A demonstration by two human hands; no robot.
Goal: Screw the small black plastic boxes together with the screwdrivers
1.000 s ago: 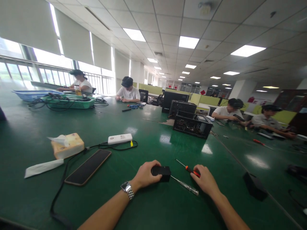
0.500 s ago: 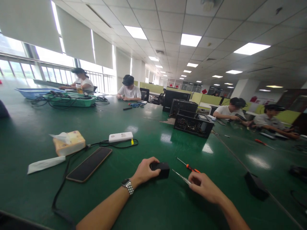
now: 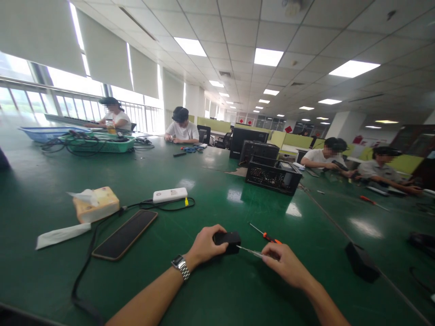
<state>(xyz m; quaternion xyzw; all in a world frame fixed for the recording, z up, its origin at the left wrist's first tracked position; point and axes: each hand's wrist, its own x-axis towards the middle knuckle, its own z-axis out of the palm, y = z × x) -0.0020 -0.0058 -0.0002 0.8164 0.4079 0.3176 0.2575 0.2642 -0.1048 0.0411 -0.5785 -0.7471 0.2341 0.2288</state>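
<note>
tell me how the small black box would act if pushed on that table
The small black box looks rigid and likely light, fitting under the left hand. On the glossy table it would probably slide, not roll, being flat-sided.

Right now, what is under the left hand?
A small black box on the green table, gripped by the left hand. The hand covers its left end; its underside is hidden.

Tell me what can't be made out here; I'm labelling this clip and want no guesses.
Head view, the only one:
1. Tip of the screwdriver at the black box: too small to tell what it touches.
2. Near side of the black box: covered by the left hand.
3. Handle of the screwdriver: wrapped in the right hand.
4. End of the black cable: cut off by the lower edge.
</note>
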